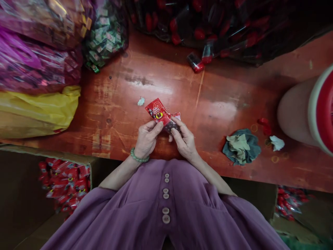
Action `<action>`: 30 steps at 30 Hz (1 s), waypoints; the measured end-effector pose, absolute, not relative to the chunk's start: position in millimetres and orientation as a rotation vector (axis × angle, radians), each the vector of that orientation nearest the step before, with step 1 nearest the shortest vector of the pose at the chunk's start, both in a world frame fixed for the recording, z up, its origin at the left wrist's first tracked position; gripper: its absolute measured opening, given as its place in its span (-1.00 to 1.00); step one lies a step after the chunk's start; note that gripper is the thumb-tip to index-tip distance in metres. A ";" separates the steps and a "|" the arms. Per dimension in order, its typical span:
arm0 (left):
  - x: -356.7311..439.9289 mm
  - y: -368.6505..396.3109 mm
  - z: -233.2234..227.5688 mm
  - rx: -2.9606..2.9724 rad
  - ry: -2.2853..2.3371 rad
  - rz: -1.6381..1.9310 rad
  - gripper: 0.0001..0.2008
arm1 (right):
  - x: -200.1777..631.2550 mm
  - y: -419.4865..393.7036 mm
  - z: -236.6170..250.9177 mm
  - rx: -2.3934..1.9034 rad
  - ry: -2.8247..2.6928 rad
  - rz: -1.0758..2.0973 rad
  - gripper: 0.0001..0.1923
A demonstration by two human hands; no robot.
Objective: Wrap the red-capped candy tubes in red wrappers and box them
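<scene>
Left hand [147, 138]: pinched the red packet [161, 116] at its lower edge, thumb on top.
Right hand [183, 139]: fingertips closed on the packet's other end, likely to steady it.
Packet's place: lifted just above the red table [125, 104], near the body.
Carton [15, 194], lower left: filled with similar red packets [66, 182].
Bags, far edge: stuffed with small wrapped goods.

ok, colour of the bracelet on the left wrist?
Pale green beads: the bracelet sits just below the left hand. Head view, the only one, shows it clearly.
</scene>
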State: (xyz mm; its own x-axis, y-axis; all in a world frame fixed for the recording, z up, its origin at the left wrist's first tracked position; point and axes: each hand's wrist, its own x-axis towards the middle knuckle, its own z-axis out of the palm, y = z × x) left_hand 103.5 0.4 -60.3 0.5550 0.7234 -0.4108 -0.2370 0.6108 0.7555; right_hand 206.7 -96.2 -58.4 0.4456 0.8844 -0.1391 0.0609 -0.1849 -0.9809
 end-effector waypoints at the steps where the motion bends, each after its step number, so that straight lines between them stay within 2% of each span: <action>1: 103.5 0.3 -61.8 0.695 0.801 0.651 -0.66 | 206.7 -95.6 -59.1 -1.612 -0.897 0.889 -0.57; 5: 104.2 2.7 -66.5 0.686 0.797 0.652 -0.69 | 207.0 -93.2 -63.8 -1.663 -0.983 0.784 -0.55; 10: 100.1 10.2 -64.5 0.810 0.804 0.587 -0.71 | 206.5 -89.1 -68.2 -1.416 -0.696 1.095 -0.53; 13: 98.3 13.3 -60.4 0.812 0.785 0.624 -0.71 | 204.9 -87.9 -67.1 -1.403 -0.654 1.095 -0.54; 17: 100.6 13.5 -57.4 0.726 0.779 0.677 -0.71 | 203.8 -88.4 -64.6 -1.560 -0.845 0.969 -0.54; 23: 105.1 14.5 -55.7 0.638 0.821 0.661 -0.68 | 204.3 -88.5 -72.3 -1.628 -1.259 0.480 -0.53; 30: 104.3 16.6 -53.4 0.568 0.808 0.613 -0.67 | 205.7 -86.1 -73.4 -1.564 -1.297 0.451 -0.49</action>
